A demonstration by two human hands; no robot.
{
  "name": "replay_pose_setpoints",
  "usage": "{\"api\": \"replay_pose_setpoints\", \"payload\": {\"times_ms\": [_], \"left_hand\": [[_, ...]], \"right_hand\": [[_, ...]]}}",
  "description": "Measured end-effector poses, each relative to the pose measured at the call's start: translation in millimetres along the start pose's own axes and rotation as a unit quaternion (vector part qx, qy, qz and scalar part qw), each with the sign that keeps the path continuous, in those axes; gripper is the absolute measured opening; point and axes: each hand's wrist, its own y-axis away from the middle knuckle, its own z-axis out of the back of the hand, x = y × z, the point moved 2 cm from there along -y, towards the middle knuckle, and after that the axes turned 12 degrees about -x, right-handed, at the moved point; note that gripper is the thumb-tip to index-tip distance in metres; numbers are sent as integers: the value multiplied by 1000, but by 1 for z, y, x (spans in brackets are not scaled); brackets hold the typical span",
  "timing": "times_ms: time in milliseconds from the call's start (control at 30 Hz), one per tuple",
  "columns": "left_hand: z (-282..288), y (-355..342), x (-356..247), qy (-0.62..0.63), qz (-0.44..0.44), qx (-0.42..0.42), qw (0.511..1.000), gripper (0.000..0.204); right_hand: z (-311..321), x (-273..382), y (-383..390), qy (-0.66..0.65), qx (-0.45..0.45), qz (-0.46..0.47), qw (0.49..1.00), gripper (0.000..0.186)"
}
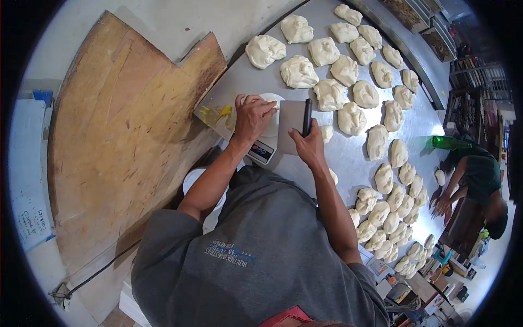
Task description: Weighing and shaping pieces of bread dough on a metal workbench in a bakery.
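My left hand (253, 118) is over the round white pan (271, 126) of a kitchen scale, its fingers curled and fingertips together. Something small and pale shows at the fingertips, too small to make out. In my right hand (309, 146) is a dough scraper (292, 126) with a wide metal blade and a black handle, held upright beside the scale's pan. The scale's display (262, 151) faces me. Close to the scraper lie a small dough piece (326, 133) and a larger dough lump (351, 119).
Many dough lumps (344, 70) cover the metal table (310, 174) to the right. A large wooden board (125, 163) leans at the left. Across the table, another person's hands (442, 204) rest near a dough piece. A green bottle (451, 143) lies beside that person.
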Motion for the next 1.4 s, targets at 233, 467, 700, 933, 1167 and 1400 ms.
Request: {"api": "replay_pose_setpoints", "payload": {"times_ms": [233, 467, 700, 933, 1167, 1400], "left_hand": [[4, -1, 4, -21, 20, 36, 999, 19], [18, -5, -18, -11, -33, 50, 998, 17], [44, -3, -80, 118, -41, -29, 992, 15], [10, 44, -100, 401, 30, 140, 905, 15], [-120, 110, -138, 235, -241, 414, 846, 11], [-146, 130, -142, 273, -222, 373, 858, 10]], "right_hand": [[-24, -7, -8, -20, 0, 21, 1000, 32], [-40, -7, -6, 11, -27, 30, 999, 31], [-25, -5, -23, -39, 0, 71, 997, 29], [75, 13, -29, -177, -121, -47, 976, 50], [143, -7, 24, -96, -239, -85, 962, 53], [150, -40, 69, -133, -295, -136, 936, 51]]}}
